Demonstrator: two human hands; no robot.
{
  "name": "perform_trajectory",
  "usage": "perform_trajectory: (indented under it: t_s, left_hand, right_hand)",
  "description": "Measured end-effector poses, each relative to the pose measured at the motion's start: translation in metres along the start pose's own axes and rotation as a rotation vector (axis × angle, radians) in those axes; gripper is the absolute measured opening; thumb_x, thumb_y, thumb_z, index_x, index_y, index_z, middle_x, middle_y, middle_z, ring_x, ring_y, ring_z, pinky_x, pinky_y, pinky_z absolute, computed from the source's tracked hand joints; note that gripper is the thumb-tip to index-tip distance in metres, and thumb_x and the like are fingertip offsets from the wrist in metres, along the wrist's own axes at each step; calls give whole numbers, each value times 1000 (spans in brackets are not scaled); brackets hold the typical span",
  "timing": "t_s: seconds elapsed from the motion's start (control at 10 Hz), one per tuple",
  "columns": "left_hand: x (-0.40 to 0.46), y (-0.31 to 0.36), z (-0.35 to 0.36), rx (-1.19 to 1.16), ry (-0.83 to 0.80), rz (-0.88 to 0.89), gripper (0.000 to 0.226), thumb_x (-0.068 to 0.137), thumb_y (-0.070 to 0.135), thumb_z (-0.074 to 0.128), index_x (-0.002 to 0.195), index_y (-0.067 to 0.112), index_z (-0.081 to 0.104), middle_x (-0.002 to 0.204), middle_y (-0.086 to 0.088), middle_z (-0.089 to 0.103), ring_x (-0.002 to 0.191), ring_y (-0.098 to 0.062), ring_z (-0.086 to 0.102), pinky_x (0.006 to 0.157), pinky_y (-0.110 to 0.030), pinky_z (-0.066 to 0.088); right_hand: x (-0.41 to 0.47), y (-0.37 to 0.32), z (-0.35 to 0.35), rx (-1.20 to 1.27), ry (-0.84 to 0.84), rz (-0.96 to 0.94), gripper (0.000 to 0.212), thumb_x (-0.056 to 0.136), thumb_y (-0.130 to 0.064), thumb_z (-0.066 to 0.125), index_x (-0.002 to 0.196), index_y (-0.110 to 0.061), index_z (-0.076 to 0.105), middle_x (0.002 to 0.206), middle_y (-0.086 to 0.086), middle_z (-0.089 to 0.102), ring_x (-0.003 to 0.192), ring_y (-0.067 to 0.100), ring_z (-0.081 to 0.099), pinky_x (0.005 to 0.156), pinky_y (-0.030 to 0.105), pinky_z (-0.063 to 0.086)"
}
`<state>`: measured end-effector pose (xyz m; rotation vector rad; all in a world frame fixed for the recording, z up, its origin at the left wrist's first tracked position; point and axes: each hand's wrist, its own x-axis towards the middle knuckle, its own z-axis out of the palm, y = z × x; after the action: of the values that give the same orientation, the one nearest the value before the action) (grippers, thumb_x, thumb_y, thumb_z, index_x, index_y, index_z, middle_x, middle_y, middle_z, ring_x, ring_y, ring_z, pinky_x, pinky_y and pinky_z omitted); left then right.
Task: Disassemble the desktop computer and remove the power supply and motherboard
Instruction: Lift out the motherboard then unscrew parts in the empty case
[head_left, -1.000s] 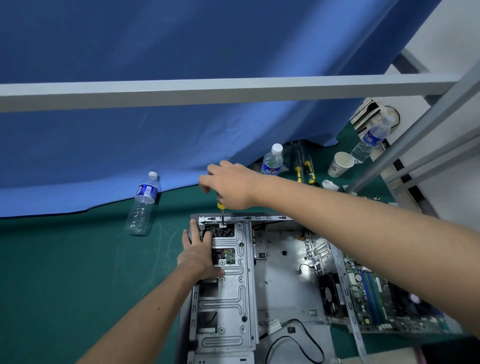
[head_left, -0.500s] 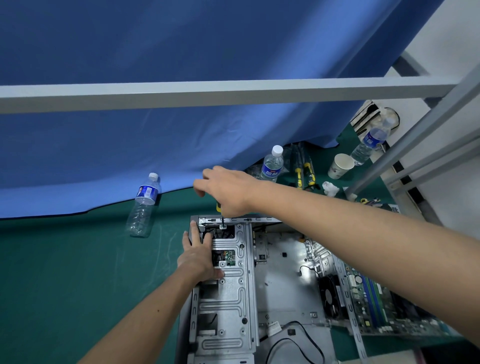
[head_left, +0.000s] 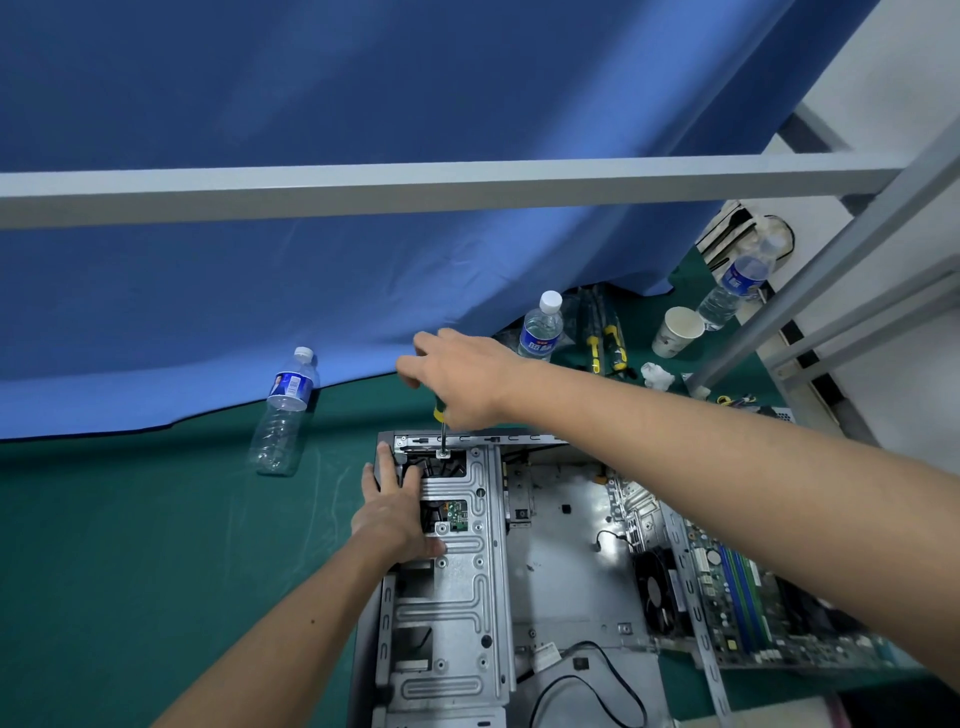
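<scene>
My right hand has its fingers curled round the top of a yellow-handled screwdriver, thumb and forefinger reaching out past the handle, and I hold it nearly upright so its tip sits on a screw at the far edge of the drive cage; I judge I am loosening that screw. From those fingers the wrist bends down and the forearm runs back across the open chassis to the lower right, well above the metal. My left hand lies flat on the near-left part of the drive cage, fingers straight and slightly apart, the tips reaching the cage's far-left corner beside the screw and the thumb resting along a pressed rib. It presses rather than grips, and I take it to be there to steady the cage and chassis against the screwdriver's push and twist. Its forearm comes up from the lower left. The motherboard, with its fan, lies to the right of the drive cage, at the chassis's right side, seemingly already out of its bay, though I cannot tell whether it is fully free. I cannot pick out the power supply with certainty. Left of the cage, well apart, a water bottle lies on the green mat; beyond the cage stands another bottle, with a paper cup farther right.
</scene>
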<state>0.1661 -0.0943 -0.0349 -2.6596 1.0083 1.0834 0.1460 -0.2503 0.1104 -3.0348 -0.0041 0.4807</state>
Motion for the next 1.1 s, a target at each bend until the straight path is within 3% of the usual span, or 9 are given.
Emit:
perform_trajectory:
  t_s: [0.1, 0.3, 0.4, 0.5, 0.7, 0.8, 0.9, 1.0, 1.1]
  left_hand:
    - [-1, 0, 0, 4, 3, -4, 109, 77, 51, 77, 155, 24, 5, 154, -8, -41, 149, -34, -18, 112, -46, 37]
    - [0, -1, 1, 5, 14, 4, 109, 76, 52, 78, 154, 25, 6, 154, -8, -39, 149, -34, -17, 111, -46, 38]
    - [0, -1, 1, 6, 11, 0, 110, 76, 52, 78, 154, 25, 6, 154, -8, -39, 149, -34, -18, 111, -47, 37]
    - [2, -2, 2, 1, 14, -2, 110, 75, 52, 78, 154, 25, 6, 154, -7, -40, 149, -33, -18, 111, -47, 37]
    - [3, -2, 3, 0, 10, -1, 110, 76, 52, 78, 154, 24, 6, 154, -8, -40, 149, -34, -18, 111, -46, 36]
    - [3, -3, 3, -3, 10, -5, 111, 75, 52, 79, 154, 25, 6, 154, -7, -41, 149, -33, -18, 111, -47, 36]
    - [4, -4, 4, -8, 15, -1, 111, 74, 52, 79, 154, 25, 7, 154, -7, -39, 149, -33, -18, 111, -46, 36]
    - [5, -4, 5, -14, 18, -1, 110, 74, 52, 80, 154, 26, 8, 154, -6, -40, 149, -32, -18, 111, -46, 36]
    - [5, -4, 5, -22, 23, -3, 110, 73, 52, 80, 153, 27, 8, 154, -5, -40, 149, -32, -18, 111, -46, 36]
  right_hand:
    - [-1, 1, 5, -111, 1, 133, 39, 102, -42, 42, 125, -11, 46, 104, 9, 49, 94, 31, 55, 66, 37, 37]
    - [-3, 14, -5, 163, -43, -54, 35, 87, -5, 53, 120, -19, 50, 114, 4, 43, 103, 24, 40, 77, 37, 42]
    - [-4, 12, -4, 153, -57, -5, 33, 90, -20, 60, 121, -17, 49, 115, 6, 42, 99, 24, 41, 77, 38, 43]
    - [0, 12, 3, -37, -51, 143, 38, 102, -42, 43, 121, -9, 46, 108, 11, 47, 91, 32, 51, 69, 39, 37]
    - [-4, 19, -3, 171, -50, -14, 34, 88, -12, 60, 120, -15, 49, 111, 7, 43, 98, 25, 40, 75, 36, 40]
    - [-3, 15, 0, 74, -60, 71, 35, 94, -32, 59, 120, -13, 48, 112, 9, 46, 91, 27, 45, 73, 38, 41]
    - [0, 17, 6, 8, -21, 87, 27, 101, -30, 47, 118, -10, 48, 110, 11, 53, 94, 32, 54, 71, 36, 37]
    - [-2, 20, 4, 125, -1, 19, 26, 93, -15, 54, 119, -14, 49, 108, 7, 48, 97, 27, 46, 71, 33, 33]
    - [-4, 17, 3, 135, -19, 57, 33, 91, -24, 60, 120, -14, 48, 109, 7, 44, 94, 25, 41, 72, 34, 34]
